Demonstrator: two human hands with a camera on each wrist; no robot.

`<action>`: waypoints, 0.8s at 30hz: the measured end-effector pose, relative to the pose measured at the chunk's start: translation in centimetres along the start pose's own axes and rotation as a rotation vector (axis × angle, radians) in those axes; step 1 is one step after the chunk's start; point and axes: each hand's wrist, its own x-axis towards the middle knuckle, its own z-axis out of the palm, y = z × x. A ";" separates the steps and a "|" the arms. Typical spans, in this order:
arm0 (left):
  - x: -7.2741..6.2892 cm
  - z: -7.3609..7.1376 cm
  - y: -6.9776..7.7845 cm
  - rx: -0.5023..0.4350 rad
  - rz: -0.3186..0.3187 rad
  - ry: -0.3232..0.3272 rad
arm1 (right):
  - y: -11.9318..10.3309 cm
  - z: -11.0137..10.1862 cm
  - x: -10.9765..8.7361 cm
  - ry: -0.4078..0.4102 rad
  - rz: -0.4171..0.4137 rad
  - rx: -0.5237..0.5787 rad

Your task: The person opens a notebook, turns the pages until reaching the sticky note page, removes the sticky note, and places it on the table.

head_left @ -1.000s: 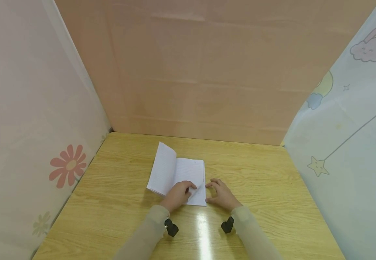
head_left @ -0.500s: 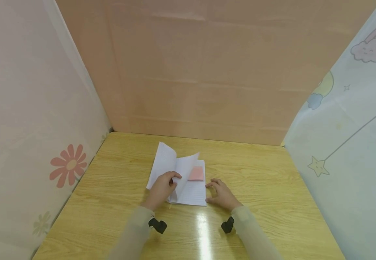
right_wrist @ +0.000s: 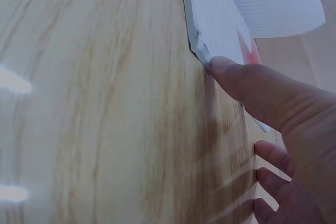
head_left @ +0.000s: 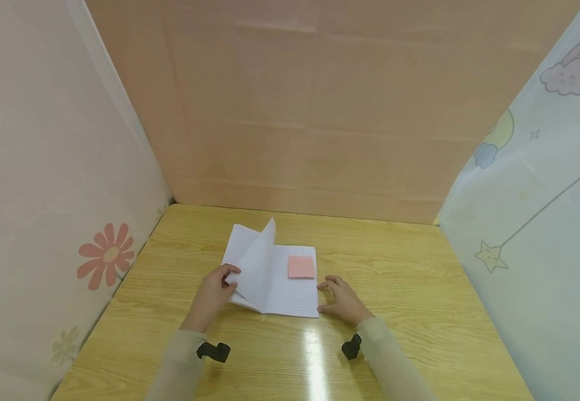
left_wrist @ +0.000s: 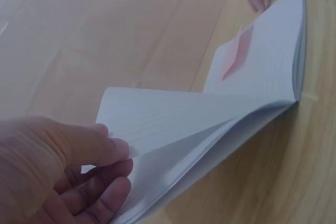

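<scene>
An open notebook (head_left: 290,298) with lined white pages lies on the wooden table. My left hand (head_left: 213,292) pinches the edge of a lifted page (head_left: 257,262) between thumb and fingers, over the notebook's left side; the left wrist view shows this page (left_wrist: 163,114) curving up from the spine. On the right-hand page sits a pink sticky note (head_left: 301,267), its lower edge slightly raised. My right hand (head_left: 342,301) rests at the notebook's right edge. In the right wrist view its thumb (right_wrist: 223,66) touches the notebook's corner, and the other fingers are spread loosely on the table.
The wooden table (head_left: 395,267) reaches back to an orange-tan sheet (head_left: 310,122). Patterned white sheets stand at the left (head_left: 34,184) and right (head_left: 535,223). A black wrist strap piece (head_left: 213,351) is on the left sleeve, another (head_left: 352,347) on the right.
My left hand has moved left, turning the page over from the right side toward the left. The pink sticky note has come into full view. My right hand has stayed in place.
</scene>
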 end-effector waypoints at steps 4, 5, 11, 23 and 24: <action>-0.3 -0.3 -1.5 -0.005 -0.052 0.019 | 0.0 0.0 0.0 -0.007 -0.005 -0.006; -0.4 -0.4 -1.9 -0.005 -0.062 0.021 | 0.0 0.0 0.0 -0.007 -0.008 -0.006; -0.8 -0.6 -3.8 0.011 -0.103 0.015 | -0.1 -0.1 0.0 -0.013 -0.004 -0.008; -1.2 0.0 -6.4 0.107 -0.149 0.012 | -0.5 -0.3 -0.2 -0.013 0.018 0.019; -1.2 0.1 -6.5 0.108 -0.159 0.005 | -0.5 -0.3 -0.2 -0.015 0.022 0.022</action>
